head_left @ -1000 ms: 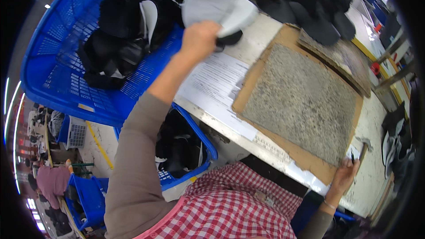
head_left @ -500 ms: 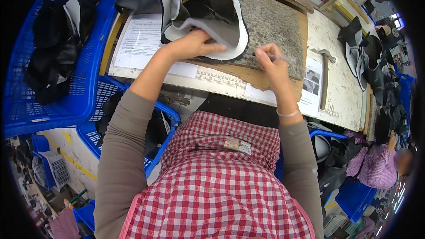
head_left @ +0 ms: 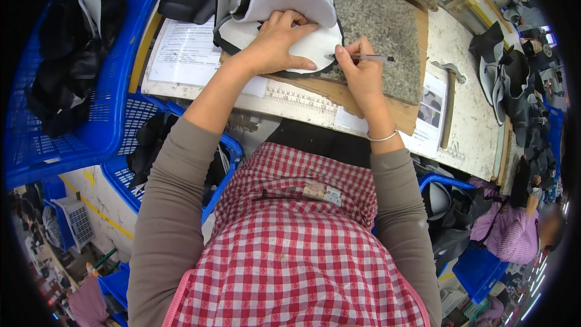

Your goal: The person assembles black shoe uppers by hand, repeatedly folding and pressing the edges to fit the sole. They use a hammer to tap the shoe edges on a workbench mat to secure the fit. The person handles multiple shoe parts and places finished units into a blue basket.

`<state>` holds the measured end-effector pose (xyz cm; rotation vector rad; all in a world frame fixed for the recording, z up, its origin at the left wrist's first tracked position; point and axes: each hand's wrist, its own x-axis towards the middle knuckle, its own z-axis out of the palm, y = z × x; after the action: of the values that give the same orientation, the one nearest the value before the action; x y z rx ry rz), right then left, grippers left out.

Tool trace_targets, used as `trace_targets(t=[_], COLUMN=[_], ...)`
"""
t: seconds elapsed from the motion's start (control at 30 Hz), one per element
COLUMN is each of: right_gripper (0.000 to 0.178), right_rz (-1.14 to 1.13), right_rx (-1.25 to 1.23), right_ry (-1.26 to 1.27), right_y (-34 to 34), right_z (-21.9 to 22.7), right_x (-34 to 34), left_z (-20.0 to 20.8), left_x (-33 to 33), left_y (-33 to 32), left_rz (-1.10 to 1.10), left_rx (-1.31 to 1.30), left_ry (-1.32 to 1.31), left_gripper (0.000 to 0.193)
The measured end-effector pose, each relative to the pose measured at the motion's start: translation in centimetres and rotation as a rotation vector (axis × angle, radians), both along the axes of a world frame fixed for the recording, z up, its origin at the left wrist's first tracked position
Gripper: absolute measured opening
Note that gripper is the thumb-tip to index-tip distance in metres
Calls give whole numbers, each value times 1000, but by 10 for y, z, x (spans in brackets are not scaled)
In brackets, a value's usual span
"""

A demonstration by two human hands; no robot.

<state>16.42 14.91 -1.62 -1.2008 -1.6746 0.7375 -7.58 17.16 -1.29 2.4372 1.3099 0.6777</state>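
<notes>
A black boot upper with white lining [head_left: 296, 1] lies on the bench, its inner side folded back. My left hand [head_left: 279, 45] presses flat on the white lining, thumb spread toward the near edge and fingers reaching under the raised flap. The fingertips are partly hidden by that flap. In my right hand [head_left: 364, 79] is a slim pen [head_left: 378, 57], held in a writing grip. Its tip meets the right edge of the lining. Beneath the upper is a worn, speckled grey board [head_left: 387, 36].
A hammer [head_left: 449, 106] lies right of the board, near a printed photo sheet [head_left: 431, 106]. A ruler strip [head_left: 296, 102] runs along the bench's front edge. Blue crates [head_left: 109, 145] of black pieces stand at left. More uppers [head_left: 499, 75] pile at right, where another person [head_left: 508, 227] sits.
The flap has folded up and the lining now lies flatter under my left hand. My right hand has moved left and up, bringing the pen onto the lining's edge.
</notes>
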Motion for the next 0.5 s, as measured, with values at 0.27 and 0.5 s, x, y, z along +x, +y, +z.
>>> trace_targets(t=[0.27, 0.5], right_gripper=[26, 13], right_rz=[6, 44], right_rx=[-32, -242], right_ry=[34, 640], right_y=[1, -14], right_z=[-3, 2], right_x=[4, 39], left_z=[10, 69], left_x=[4, -17], left_y=[-6, -40], left_rz=[8, 485], left_rx=[19, 765], left_ry=[1, -94], left_gripper=[85, 80])
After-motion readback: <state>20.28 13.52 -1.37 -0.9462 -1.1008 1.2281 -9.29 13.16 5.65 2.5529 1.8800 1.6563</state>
